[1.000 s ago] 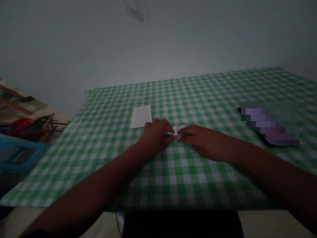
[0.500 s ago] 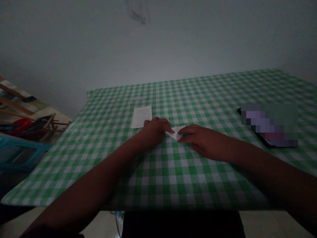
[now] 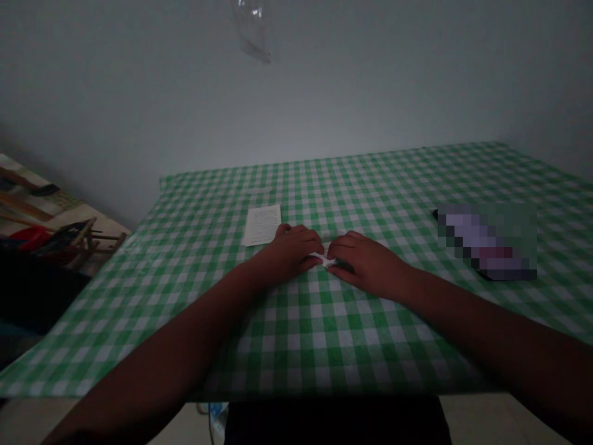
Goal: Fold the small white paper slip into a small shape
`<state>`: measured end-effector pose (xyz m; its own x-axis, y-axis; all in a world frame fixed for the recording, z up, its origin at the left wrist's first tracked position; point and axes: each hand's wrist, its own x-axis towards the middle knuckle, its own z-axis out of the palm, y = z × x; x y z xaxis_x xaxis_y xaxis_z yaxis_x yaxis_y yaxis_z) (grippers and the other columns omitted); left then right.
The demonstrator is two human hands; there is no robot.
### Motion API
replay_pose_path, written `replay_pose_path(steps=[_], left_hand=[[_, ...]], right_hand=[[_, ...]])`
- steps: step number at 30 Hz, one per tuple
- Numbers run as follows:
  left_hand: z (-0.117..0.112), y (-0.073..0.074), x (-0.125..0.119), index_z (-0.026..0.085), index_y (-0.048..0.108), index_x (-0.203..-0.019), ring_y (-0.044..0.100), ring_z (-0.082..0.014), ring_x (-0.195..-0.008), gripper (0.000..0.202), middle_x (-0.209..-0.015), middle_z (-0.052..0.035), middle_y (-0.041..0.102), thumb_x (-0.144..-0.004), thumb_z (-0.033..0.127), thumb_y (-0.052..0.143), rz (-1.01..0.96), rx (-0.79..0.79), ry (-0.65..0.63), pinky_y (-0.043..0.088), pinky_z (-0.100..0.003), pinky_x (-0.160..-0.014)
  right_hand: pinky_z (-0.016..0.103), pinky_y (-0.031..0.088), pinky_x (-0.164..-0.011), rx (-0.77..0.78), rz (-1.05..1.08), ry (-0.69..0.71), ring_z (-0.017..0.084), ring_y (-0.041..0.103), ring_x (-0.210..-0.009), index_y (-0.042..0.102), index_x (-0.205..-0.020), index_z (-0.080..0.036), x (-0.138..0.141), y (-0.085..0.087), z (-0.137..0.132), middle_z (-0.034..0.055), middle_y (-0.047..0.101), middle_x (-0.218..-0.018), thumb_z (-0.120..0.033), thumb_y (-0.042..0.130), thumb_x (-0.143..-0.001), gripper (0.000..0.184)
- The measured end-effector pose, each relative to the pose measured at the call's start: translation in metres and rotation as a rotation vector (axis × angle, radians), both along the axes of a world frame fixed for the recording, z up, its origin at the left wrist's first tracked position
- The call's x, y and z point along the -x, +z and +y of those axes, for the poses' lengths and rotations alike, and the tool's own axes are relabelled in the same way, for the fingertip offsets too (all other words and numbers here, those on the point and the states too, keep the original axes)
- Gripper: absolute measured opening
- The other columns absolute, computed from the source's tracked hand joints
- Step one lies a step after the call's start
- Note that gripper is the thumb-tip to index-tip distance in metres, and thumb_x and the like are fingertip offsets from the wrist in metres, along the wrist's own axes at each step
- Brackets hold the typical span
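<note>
Between my two hands is a small piece of folded white paper, mostly covered by the fingers. My left hand pinches its left side, thumb below and fingers above. On the other side my right hand grips the paper the same way, fingertips close to those of the left. Just beyond the left hand lies a printed sheet of paper, flat on the checked cloth. The paper's exact folded shape is hidden.
A green-and-white checked tablecloth covers the table. To the right lies a dark-edged object, blurred out. A clear plastic bag hangs on the wall. Left of the table, a red basin stands among wooden items.
My hands have drawn closer together, and less of the folded paper shows between them. The camera view has shifted slightly; the printed sheet stays on the cloth.
</note>
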<state>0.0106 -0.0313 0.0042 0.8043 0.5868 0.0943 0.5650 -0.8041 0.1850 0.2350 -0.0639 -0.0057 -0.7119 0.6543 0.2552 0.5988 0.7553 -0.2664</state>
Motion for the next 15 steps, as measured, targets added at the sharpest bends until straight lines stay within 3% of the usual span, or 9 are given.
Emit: replay_pose_path(steps=[10, 15], left_hand=[[0.0004, 0.0012, 0.0026, 0.025, 0.065, -0.109, 0.055, -0.0208, -0.111, 0.022, -0.112, -0.0027, 0.067, -0.092, 0.037, 0.059, -0.016, -0.073, -0.035, 0.027, -0.042, -0.099], [-0.0052, 0.0032, -0.0049, 0.025, 0.068, -0.100, 0.058, -0.0187, -0.104, 0.018, -0.104, -0.0013, 0.071, -0.095, 0.030, 0.052, -0.084, -0.109, -0.001, 0.028, -0.041, -0.097]], right_hand=[[0.040, 0.045, -0.086, -0.071, -0.111, -0.029, 0.023, 0.060, -0.089, 0.067, -0.096, -0.015, 0.0031, 0.0033, -0.0006, 0.0089, 0.070, -0.093, -0.027, 0.047, -0.097, 0.023], [0.038, 0.043, -0.080, -0.112, -0.069, -0.063, 0.022, 0.059, -0.084, 0.066, -0.089, -0.015, 0.0018, 0.0022, 0.0017, 0.0086, 0.068, -0.086, -0.024, 0.046, -0.096, 0.023]])
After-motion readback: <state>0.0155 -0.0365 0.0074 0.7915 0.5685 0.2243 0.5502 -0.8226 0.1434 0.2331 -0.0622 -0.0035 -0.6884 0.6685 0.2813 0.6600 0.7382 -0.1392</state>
